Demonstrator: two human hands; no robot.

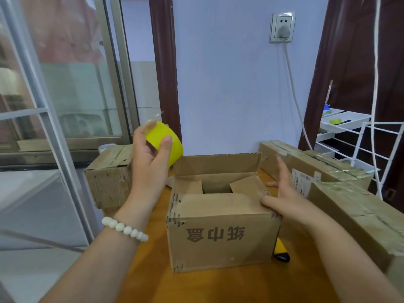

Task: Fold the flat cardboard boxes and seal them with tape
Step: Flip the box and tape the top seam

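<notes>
The left hand (150, 156) is raised above the table (153, 281), to the left of the open box (218, 235), with the palm turned toward the camera. A yellow tape roll (168, 138) is held in it: the thumb is pressed on the roll's outer face and the fingers are curled behind it. A clear loose end of tape is seen standing up above the roll. A white bead bracelet (124, 228) is worn on the left wrist.

The right hand (286, 193) is kept wide, with the fingers straight and spread, pointing up and away, and nothing is held in it. Its thumb is laid at the right end of the box's near flap, at the top right corner.

The box stands in the middle of the table. Its far flap is upright, its side flaps are folded inward, and a gap is left between them. More cardboard boxes are placed at the left (109, 176) and at the right (328, 169). A yellow and black tool (282, 252) lies just behind the box's right side; which tool it is cannot be told.
</notes>
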